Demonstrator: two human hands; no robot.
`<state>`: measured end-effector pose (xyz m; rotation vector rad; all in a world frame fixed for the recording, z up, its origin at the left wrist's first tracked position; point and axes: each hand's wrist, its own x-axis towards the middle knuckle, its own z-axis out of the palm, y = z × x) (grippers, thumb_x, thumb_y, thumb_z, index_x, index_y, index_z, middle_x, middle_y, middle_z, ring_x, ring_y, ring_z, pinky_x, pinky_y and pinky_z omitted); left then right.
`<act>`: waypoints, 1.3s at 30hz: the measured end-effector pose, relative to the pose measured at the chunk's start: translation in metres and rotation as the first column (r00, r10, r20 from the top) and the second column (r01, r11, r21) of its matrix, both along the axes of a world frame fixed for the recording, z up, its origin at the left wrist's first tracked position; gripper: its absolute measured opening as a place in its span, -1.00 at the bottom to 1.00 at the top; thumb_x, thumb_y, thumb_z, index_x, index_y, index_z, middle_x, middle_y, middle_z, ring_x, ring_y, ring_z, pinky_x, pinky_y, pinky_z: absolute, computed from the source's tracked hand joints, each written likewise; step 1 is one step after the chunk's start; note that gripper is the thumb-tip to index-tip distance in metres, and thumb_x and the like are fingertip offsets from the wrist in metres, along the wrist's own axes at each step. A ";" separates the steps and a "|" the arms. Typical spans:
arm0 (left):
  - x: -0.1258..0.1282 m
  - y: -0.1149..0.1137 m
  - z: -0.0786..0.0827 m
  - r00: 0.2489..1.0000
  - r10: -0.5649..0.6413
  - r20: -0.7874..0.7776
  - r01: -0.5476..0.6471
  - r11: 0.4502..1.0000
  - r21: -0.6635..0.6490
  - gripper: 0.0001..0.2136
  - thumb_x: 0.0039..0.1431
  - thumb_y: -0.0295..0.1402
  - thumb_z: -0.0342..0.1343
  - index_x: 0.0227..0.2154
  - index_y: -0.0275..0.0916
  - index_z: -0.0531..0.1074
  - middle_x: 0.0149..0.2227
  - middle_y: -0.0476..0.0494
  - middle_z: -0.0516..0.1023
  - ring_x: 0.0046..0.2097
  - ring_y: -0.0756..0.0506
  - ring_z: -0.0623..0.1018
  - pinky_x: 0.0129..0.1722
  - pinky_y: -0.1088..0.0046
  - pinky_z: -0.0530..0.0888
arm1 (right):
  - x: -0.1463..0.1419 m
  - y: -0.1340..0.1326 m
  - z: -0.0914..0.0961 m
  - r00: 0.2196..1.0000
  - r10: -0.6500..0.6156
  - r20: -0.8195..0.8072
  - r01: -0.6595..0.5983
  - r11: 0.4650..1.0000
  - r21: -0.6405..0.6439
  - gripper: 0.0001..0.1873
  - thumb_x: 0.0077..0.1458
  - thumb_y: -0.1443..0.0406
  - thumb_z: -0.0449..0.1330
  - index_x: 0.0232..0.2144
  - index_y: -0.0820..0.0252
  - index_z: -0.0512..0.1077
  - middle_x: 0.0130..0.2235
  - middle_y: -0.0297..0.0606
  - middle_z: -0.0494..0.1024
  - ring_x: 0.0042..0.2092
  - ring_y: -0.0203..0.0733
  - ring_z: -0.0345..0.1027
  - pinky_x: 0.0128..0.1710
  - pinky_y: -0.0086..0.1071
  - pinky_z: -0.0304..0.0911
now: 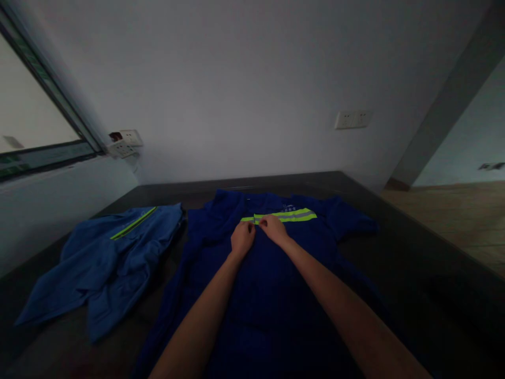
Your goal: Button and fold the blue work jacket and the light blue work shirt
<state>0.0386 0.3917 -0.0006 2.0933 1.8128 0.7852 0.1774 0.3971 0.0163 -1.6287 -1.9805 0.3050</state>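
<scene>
A dark blue work shirt [272,268] lies spread out in front of me, its collar toward the wall. Across its chest runs a yellow-green and grey reflective strip [303,215]. My left hand [242,238] is closed at the front opening, just below the strip, with fingers pinched on the shirt's edge. Close beside it, my right hand [273,228] pinches the fabric at the strip. Both hands nearly meet at the middle of the chest. Whether a button or other fastener is between the fingertips is too small to tell.
A lighter blue garment [114,258] with a yellow-green strip lies crumpled on the left of the dark table [398,263]. Behind the table rises a white wall with sockets [353,119]. More sockets [130,138] sit near the window frame at left.
</scene>
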 end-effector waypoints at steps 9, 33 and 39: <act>-0.002 0.009 -0.002 0.996 -0.007 0.086 0.013 0.998 -0.059 -0.86 0.19 -0.30 0.04 -0.30 -0.15 0.48 -0.25 -0.08 0.57 -0.19 -0.10 0.53 -0.29 0.47 0.36 | 0.004 0.004 -0.029 0.998 0.053 -0.018 -0.051 0.994 0.097 -0.90 0.08 0.32 0.21 -0.30 0.23 0.44 -0.28 -0.20 0.47 -0.19 -0.15 0.30 -0.18 -0.33 0.17; 0.002 0.008 0.003 0.883 -0.143 0.446 0.087 0.986 0.144 -0.90 0.14 -0.42 0.08 -0.38 -0.28 0.48 -0.32 -0.11 0.58 -0.28 -0.05 0.53 -0.21 0.48 0.41 | 0.008 0.010 -0.028 0.967 0.169 -0.188 -0.137 0.975 0.174 -0.80 0.16 0.26 0.12 -0.49 0.20 0.33 -0.40 -0.29 0.40 -0.33 -0.22 0.23 -0.34 -0.38 0.07; 0.009 0.009 0.002 0.861 -0.070 0.504 0.006 0.992 0.128 -0.87 0.16 -0.38 0.06 -0.32 -0.30 0.48 -0.33 -0.12 0.58 -0.29 -0.05 0.53 -0.24 0.48 0.41 | 0.007 0.013 -0.024 0.950 0.163 -0.266 -0.123 0.979 0.160 -0.81 0.11 0.30 0.13 -0.53 0.19 0.34 -0.50 -0.33 0.37 -0.43 -0.26 0.19 -0.45 -0.41 0.01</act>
